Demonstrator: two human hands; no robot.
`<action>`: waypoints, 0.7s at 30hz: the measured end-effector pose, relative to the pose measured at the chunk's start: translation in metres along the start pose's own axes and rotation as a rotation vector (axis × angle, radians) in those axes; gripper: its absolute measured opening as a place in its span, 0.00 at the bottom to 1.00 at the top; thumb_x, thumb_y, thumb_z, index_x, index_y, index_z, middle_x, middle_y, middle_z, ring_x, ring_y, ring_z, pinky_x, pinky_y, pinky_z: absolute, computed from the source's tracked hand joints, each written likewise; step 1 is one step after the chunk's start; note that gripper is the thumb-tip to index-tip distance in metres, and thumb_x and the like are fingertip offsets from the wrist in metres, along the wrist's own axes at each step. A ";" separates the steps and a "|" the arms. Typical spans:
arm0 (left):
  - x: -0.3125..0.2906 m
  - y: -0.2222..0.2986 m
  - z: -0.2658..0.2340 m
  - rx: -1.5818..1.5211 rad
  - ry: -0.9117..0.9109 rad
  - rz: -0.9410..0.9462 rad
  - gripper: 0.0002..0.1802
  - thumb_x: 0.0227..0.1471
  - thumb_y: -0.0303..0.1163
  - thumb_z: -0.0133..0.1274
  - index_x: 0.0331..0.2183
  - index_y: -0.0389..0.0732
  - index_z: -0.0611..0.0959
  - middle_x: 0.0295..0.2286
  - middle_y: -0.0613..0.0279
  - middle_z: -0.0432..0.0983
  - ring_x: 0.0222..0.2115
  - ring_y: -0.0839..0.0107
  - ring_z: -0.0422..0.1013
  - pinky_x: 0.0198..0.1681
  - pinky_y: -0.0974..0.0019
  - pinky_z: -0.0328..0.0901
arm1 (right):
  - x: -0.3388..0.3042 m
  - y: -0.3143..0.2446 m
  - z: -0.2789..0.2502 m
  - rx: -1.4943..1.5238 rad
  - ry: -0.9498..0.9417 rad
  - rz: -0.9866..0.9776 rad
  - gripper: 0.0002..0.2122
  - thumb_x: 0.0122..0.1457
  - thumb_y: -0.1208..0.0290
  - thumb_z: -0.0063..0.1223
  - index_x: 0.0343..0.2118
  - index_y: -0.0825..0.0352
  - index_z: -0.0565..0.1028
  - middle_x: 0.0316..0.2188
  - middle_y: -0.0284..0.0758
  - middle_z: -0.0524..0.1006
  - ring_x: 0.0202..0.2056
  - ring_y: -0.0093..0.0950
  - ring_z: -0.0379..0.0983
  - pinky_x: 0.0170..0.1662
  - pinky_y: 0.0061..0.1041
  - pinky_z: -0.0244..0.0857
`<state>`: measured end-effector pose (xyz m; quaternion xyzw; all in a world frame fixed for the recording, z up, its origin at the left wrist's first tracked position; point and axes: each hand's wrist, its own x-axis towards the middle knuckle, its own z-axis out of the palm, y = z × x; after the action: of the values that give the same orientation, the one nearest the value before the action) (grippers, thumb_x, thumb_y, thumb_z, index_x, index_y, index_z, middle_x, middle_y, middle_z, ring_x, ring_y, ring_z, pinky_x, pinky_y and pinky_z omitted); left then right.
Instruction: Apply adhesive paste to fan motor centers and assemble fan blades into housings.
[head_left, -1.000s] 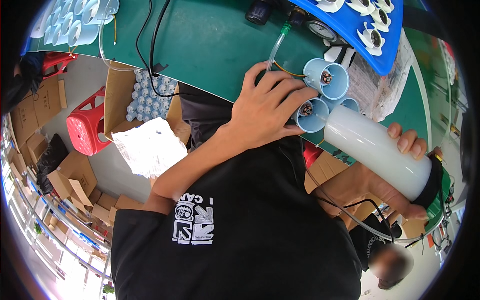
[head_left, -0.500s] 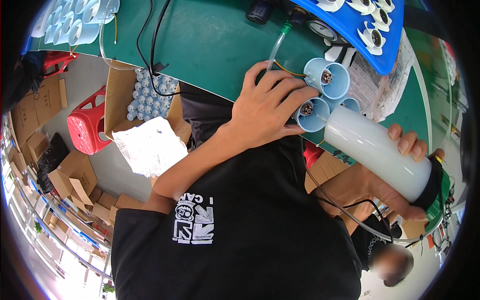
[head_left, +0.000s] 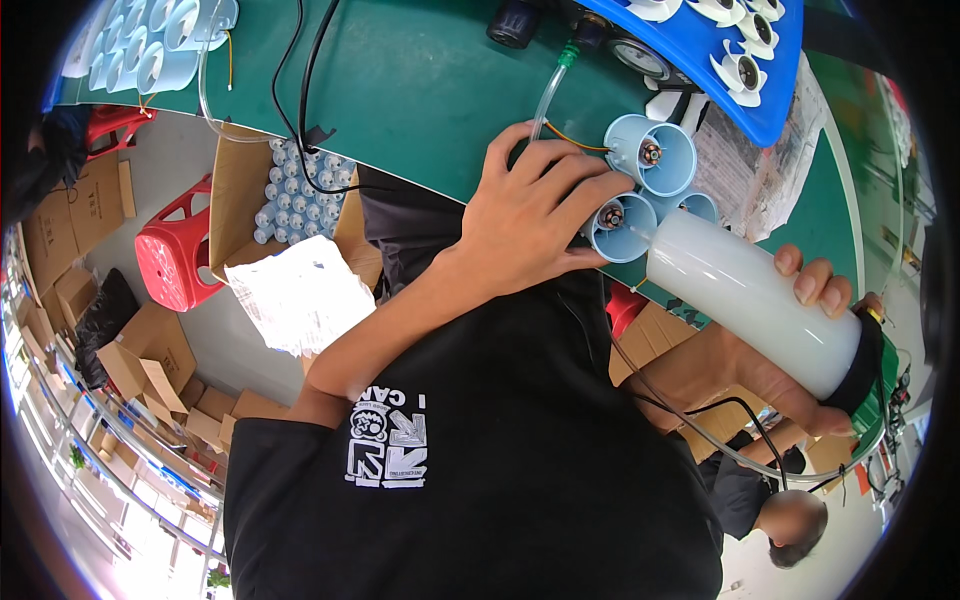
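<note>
My left hand point(head_left: 535, 215) reaches over the table edge, its fingers and thumb closed on a light blue round housing point(head_left: 630, 245) with a copper-coloured motor core inside. Two more blue housings stand against it: one point(head_left: 678, 168) farther back with a similar core, and one point(head_left: 703, 205) partly hidden behind the dispenser. In my right hand point(head_left: 790, 370) is a fat white dispensing syringe point(head_left: 745, 285) with a black collar at its rear. It lies tilted, its thin tip entering the mouth of the held housing. Whether material flows from the tip is too small to see.
A blue tray point(head_left: 690, 50) of white fan blades overhangs the green table point(head_left: 400, 80), near a pressure gauge point(head_left: 640, 60) and a clear air hose point(head_left: 547, 100). More blue housings point(head_left: 165, 60) stand far left. A carton point(head_left: 235, 195) of small parts and a red stool point(head_left: 175, 250) are below.
My hands, the housing and the syringe keep nearly the same pose, with only a slight shift in the view. The person at lower right has moved an arm.
</note>
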<state>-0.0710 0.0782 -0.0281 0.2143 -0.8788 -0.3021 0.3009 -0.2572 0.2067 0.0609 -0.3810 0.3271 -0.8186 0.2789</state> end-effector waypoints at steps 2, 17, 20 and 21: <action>0.001 0.000 0.000 0.012 0.006 0.008 0.36 0.27 0.47 0.69 0.44 0.51 0.78 0.39 0.70 0.74 0.43 0.67 0.68 0.56 0.50 0.54 | 0.001 0.000 0.001 0.007 -0.009 -0.007 0.52 0.39 0.26 0.55 0.59 0.63 0.54 0.40 0.37 0.63 0.39 0.35 0.61 0.46 0.45 0.54; 0.003 0.021 -0.021 0.003 -0.052 0.060 0.34 0.28 0.47 0.73 0.43 0.58 0.81 0.55 0.54 0.61 0.58 0.50 0.50 0.58 0.43 0.47 | -0.009 -0.042 -0.043 0.035 0.292 -0.131 0.47 0.44 0.29 0.54 0.56 0.67 0.61 0.39 0.40 0.68 0.40 0.36 0.65 0.48 0.46 0.55; 0.008 0.030 -0.016 0.042 -0.122 0.070 0.32 0.29 0.45 0.72 0.43 0.65 0.83 0.58 0.53 0.59 0.58 0.50 0.49 0.58 0.42 0.47 | -0.008 -0.035 -0.039 0.035 0.287 -0.129 0.48 0.44 0.26 0.50 0.59 0.64 0.61 0.41 0.40 0.69 0.40 0.37 0.65 0.49 0.46 0.55; 0.010 0.031 -0.013 0.049 -0.139 0.061 0.32 0.30 0.44 0.72 0.44 0.65 0.83 0.58 0.53 0.58 0.58 0.50 0.49 0.58 0.42 0.47 | -0.007 -0.032 -0.037 0.037 0.296 -0.129 0.49 0.43 0.25 0.50 0.59 0.62 0.60 0.41 0.40 0.69 0.40 0.36 0.65 0.49 0.46 0.55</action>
<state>-0.0757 0.0902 0.0039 0.1733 -0.9109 -0.2852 0.2426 -0.2893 0.2438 0.0631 -0.2710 0.3243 -0.8880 0.1813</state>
